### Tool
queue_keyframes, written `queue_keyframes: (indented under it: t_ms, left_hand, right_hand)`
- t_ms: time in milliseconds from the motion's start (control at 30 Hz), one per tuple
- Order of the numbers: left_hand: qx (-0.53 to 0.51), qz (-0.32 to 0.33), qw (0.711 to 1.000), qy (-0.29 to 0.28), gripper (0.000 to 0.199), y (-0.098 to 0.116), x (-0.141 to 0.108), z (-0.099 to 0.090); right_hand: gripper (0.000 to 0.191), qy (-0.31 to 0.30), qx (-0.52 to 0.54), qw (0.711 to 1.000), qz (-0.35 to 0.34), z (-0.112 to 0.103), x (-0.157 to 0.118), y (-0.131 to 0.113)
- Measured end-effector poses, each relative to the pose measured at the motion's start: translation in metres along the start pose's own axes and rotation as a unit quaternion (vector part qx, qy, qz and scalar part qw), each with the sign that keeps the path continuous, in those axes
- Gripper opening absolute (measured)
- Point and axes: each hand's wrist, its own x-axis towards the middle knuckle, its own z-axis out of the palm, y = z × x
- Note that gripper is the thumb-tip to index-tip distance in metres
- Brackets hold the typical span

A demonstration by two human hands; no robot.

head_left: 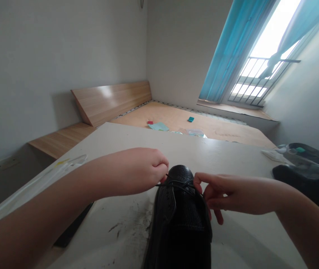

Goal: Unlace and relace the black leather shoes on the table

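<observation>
A black leather shoe [189,216] lies on the white table [131,220], its tongue pointing away from me. Thin black shoelace [180,183] crosses over the shoe near the tongue. On the shoe's left side, my left hand [152,168] is closed in a pinch on the lace. At the right edge of the opening, my right hand [218,190] has its thumb and index finger bent against the lace and the shoe's side, with the other fingers loosely curled below. Exactly where the right fingertips grip is partly hidden.
Behind the table is a bed board [232,129] with packets and a teal card [190,119] on it. A wooden headboard [114,101] stands at the left. Clear plastic bags [313,162] and a black object [302,183] are at the right. Dark scuffs mark the tabletop.
</observation>
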Motion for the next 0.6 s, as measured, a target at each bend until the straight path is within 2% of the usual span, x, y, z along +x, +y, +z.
queue_keyframes:
  t_ms: [167,267,400,600]
  left_hand:
    - [0.028,-0.006,0.999,-0.016,0.035,0.004,-0.004,0.000]
    - [0.042,-0.008,0.998,-0.048,0.035,0.003,-0.006,0.002]
    - [0.071,-0.003,0.994,-0.088,0.029,0.000,-0.008,0.003]
    - [0.084,0.004,0.992,-0.095,0.026,-0.001,-0.008,0.006]
  right_hand:
    - [0.013,0.006,0.005,1.000,-0.004,0.002,0.002,-0.002]
    - [0.015,0.016,-0.003,1.000,-0.003,0.005,0.002,-0.003]
    - [0.019,0.011,-0.055,0.998,0.032,0.009,0.002,-0.008]
    - [0.010,0.039,-0.087,0.995,0.028,0.009,0.000,-0.017]
